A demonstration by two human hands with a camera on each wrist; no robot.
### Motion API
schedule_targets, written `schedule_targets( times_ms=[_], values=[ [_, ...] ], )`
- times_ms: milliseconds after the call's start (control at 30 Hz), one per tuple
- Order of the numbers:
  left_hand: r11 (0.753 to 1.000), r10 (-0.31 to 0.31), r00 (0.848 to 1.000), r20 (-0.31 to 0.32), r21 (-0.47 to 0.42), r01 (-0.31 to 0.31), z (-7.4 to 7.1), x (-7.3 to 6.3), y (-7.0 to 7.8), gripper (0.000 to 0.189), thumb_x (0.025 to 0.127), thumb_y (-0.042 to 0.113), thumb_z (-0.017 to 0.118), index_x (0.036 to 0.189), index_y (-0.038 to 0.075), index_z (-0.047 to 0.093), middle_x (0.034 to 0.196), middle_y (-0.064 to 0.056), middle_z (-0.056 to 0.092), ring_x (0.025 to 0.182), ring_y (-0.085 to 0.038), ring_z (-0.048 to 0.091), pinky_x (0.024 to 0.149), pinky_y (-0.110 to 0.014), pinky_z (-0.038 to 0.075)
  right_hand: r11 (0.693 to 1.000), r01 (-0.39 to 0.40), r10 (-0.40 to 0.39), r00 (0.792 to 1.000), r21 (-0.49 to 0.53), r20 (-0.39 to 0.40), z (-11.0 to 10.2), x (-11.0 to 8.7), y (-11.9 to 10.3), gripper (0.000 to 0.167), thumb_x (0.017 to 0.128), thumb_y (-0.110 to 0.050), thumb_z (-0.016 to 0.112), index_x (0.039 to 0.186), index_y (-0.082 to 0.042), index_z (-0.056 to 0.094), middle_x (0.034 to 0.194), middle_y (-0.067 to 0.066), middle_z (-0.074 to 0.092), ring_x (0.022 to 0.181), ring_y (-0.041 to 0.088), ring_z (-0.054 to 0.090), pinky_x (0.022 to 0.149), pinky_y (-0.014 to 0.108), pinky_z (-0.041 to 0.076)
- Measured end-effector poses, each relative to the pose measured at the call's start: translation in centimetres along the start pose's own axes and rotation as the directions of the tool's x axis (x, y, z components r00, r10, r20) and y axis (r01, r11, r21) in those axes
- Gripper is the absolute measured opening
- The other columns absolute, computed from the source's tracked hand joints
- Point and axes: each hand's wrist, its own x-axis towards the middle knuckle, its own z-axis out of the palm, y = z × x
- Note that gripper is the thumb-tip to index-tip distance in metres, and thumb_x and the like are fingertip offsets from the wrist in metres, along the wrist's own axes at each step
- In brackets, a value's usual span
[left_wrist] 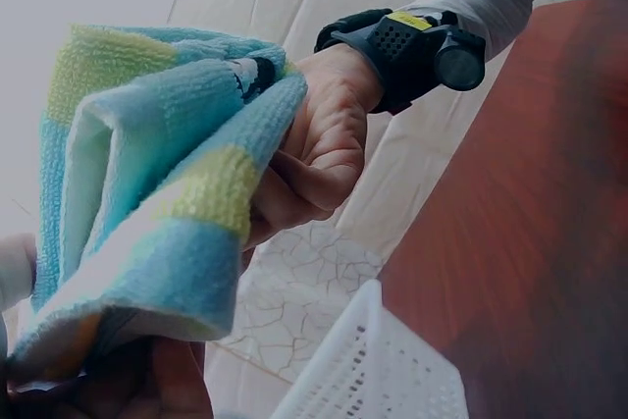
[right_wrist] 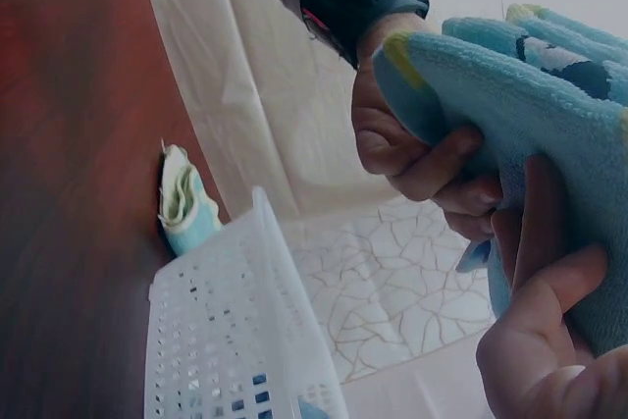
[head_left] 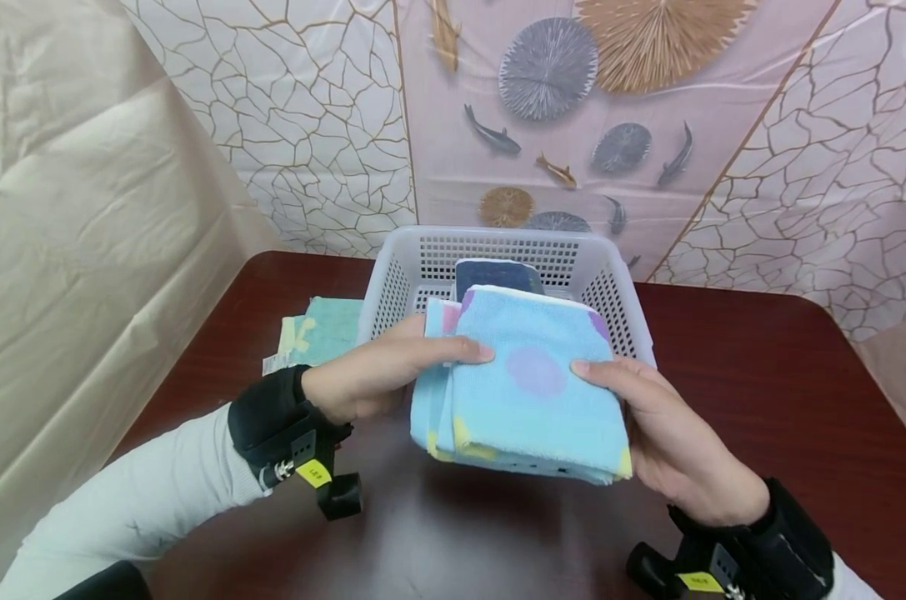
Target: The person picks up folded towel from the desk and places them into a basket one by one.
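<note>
A folded light-blue towel (head_left: 535,417) with purple dots and yellow corners is held up between both hands, in front of the basket. My left hand (head_left: 392,362) grips its left side, thumb on top and fingers underneath. On the right edge my right hand (head_left: 666,433) holds it the same way, thumb over the front face. In the left wrist view the towel (left_wrist: 186,183) shows its folded layers. From the right wrist view, fingers of both hands curl against the underside of the towel (right_wrist: 549,115).
Behind the towel stands a white perforated basket (head_left: 498,235) with a dark blue folded item (head_left: 498,273) inside. Left of the basket lies a green folded towel (head_left: 332,325) with a yellow pattern on the brown table (head_left: 753,375). A patterned cloth backdrop (head_left: 332,125) hangs behind.
</note>
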Motion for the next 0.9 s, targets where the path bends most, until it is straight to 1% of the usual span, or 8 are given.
schedule_targets(
  times_ms=[100, 233, 367, 500, 633, 733, 900],
  values=[
    [1.000, 0.008, 1.000, -0.004, -0.001, -0.008, -0.2, 0.2, 0.3, 0.041, 0.094, 0.018, 0.061, 0.134, 0.009, 0.053, 0.115, -0.009, 0.070, 0.090, -0.016, 0.072, 0.089, -0.043, 0.058, 1.000, 0.007, -0.007, 1.000, -0.010, -0.004, 0.1, 0.4, -0.4, 0.023, 0.107, -0.020, 0.044, 0.125, -0.007, 0.050, 0.110, 0.002, 0.067, 0.098, 0.014, 0.072, 0.085, 0.033, 0.058],
    [1.000, 0.018, 1.000, 0.004, 0.003, -0.018, -0.5, 0.6, 0.6, 0.042, 0.095, 0.017, 0.059, 0.135, 0.010, 0.051, 0.118, -0.010, 0.069, 0.091, -0.017, 0.072, 0.090, -0.044, 0.057, 1.000, 0.015, -0.015, 1.000, -0.016, -0.006, 0.1, 0.9, -0.8, 0.024, 0.107, -0.020, 0.045, 0.126, -0.007, 0.049, 0.109, 0.002, 0.067, 0.097, 0.015, 0.072, 0.084, 0.033, 0.059],
    [1.000, 0.017, 1.000, 0.008, 0.006, -0.017, -0.8, 1.0, 0.8, 0.042, 0.096, 0.017, 0.058, 0.137, 0.010, 0.049, 0.120, -0.012, 0.067, 0.092, -0.017, 0.071, 0.091, -0.045, 0.057, 1.000, 0.017, -0.018, 0.999, -0.026, -0.040, 0.1, 1.2, -1.2, 0.023, 0.106, -0.021, 0.047, 0.125, -0.008, 0.049, 0.108, 0.001, 0.066, 0.095, 0.013, 0.071, 0.082, 0.031, 0.059],
    [1.000, 0.029, 1.000, 0.000, 0.003, -0.029, -1.2, 1.5, 1.1, 0.043, 0.096, 0.019, 0.058, 0.137, 0.011, 0.049, 0.119, -0.011, 0.066, 0.092, -0.016, 0.070, 0.091, -0.044, 0.057, 0.999, 0.009, -0.011, 0.998, -0.032, -0.063, 0.4, 1.6, -1.7, 0.029, 0.105, -0.023, 0.049, 0.129, -0.008, 0.043, 0.108, 0.000, 0.065, 0.095, 0.011, 0.071, 0.082, 0.029, 0.059],
    [0.999, 0.045, 0.999, -0.005, -0.030, -0.045, -1.6, 1.9, 1.2, 0.042, 0.096, 0.018, 0.057, 0.137, 0.012, 0.049, 0.118, -0.007, 0.066, 0.093, -0.015, 0.068, 0.091, -0.041, 0.057, 0.999, 0.004, -0.007, 0.997, -0.045, -0.079, 0.6, 2.3, -2.2, 0.036, 0.105, -0.025, 0.050, 0.134, -0.008, 0.038, 0.109, 0.000, 0.065, 0.094, 0.011, 0.071, 0.081, 0.029, 0.059],
    [0.998, 0.042, 0.999, -0.006, -0.043, -0.043, -1.8, 2.2, 1.2, 0.041, 0.097, 0.019, 0.057, 0.137, 0.012, 0.049, 0.118, -0.006, 0.066, 0.093, -0.015, 0.067, 0.091, -0.038, 0.057, 0.998, 0.001, -0.006, 0.996, -0.058, -0.084, 0.7, 2.6, -2.5, 0.039, 0.105, -0.027, 0.050, 0.136, -0.008, 0.036, 0.109, 0.000, 0.065, 0.093, 0.010, 0.070, 0.079, 0.028, 0.059],
    [0.998, 0.031, 0.999, -0.032, -0.050, -0.033, -2.2, 2.7, 1.0, 0.040, 0.097, 0.020, 0.057, 0.135, 0.012, 0.050, 0.117, -0.005, 0.066, 0.094, -0.014, 0.066, 0.088, -0.034, 0.057, 0.998, 0.012, -0.016, 0.996, -0.055, -0.084, 0.6, 3.1, -2.6, 0.043, 0.105, -0.028, 0.050, 0.139, -0.009, 0.033, 0.110, -0.001, 0.064, 0.093, 0.009, 0.070, 0.079, 0.027, 0.059]
  ],
)
